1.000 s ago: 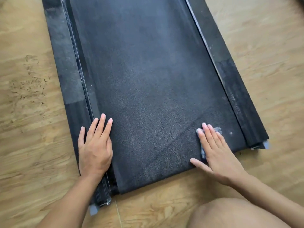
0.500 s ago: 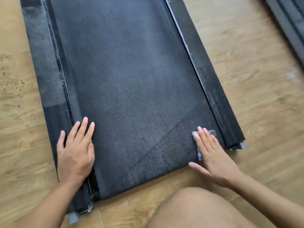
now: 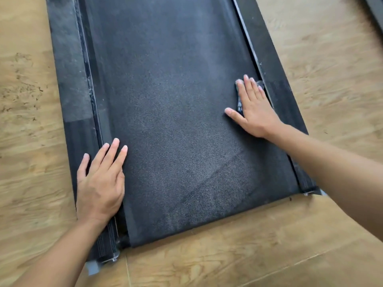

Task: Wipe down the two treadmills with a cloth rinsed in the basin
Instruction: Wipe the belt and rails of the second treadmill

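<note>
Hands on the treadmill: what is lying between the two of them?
Only bare black treadmill belt lies between the left hand and the right hand, which presses a cloth flat onto it. The head view shows this.

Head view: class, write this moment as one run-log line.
step: wipe belt | right hand: flat on cloth, by right rail | left hand: flat across left rail and belt edge

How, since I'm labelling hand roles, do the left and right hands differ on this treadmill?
The right hand presses a cloth onto the belt; the left hand shows none. The left hand straddles the left rail and belt edge near the end; the right hand lies farther up, beside the right rail. Both lie flat, fingers straight.
</note>
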`<state>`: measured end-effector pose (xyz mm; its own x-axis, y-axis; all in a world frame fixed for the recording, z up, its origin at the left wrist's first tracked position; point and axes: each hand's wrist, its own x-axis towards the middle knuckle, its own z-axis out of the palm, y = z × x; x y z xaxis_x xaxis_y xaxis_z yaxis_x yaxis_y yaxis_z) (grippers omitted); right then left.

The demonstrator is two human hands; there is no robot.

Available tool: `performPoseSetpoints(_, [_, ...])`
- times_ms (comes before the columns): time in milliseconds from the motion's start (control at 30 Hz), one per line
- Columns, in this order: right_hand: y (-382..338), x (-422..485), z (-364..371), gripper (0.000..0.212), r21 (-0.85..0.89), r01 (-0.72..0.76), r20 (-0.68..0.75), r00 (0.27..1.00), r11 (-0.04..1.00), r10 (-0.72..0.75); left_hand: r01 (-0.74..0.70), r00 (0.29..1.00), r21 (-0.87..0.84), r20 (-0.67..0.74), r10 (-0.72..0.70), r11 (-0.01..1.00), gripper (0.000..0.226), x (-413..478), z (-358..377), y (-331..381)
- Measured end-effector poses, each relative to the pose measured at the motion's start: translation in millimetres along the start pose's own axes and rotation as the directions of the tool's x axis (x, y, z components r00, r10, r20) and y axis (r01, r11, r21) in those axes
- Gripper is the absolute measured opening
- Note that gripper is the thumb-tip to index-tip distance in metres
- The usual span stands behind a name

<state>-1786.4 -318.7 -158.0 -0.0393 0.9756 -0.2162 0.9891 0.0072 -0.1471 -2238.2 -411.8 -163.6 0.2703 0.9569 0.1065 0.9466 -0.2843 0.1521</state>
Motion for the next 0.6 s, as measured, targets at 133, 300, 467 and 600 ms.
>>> performPoseSetpoints(133, [-4.3, -112.3, 27.7, 0.103, 0.064, -0.105, 0.045, 0.994, 0.992, 0.102, -0.010, 1.000, -0.009, 0.004, 0.010, 1.000, 0.055, -1.5, 1.4, -1.3])
performPoseSetpoints(300, [-19.5, -238.4, 50.6, 0.106, 0.057, -0.155, 0.144, 0.979, 0.986, 0.146, 0.001, 1.000, -0.006, 0.012, -0.001, 1.000, 0.057, -0.9, 3.8, 1.0])
performPoseSetpoints(467, [-12.6, -133.5, 35.7, 0.108, 0.054, -0.114, 0.023, 0.993, 0.992, 0.113, -0.001, 1.000, 0.000, 0.019, 0.001, 1.000, 0.057, -0.9, 2.9, -1.0])
performPoseSetpoints(600, [-6.6, -2.7, -0.8, 0.110, 0.024, -0.072, 0.020, 0.997, 0.997, 0.072, -0.001, 1.000, -0.008, 0.009, 0.001, 1.000, 0.056, 2.7, 1.6, 1.6])
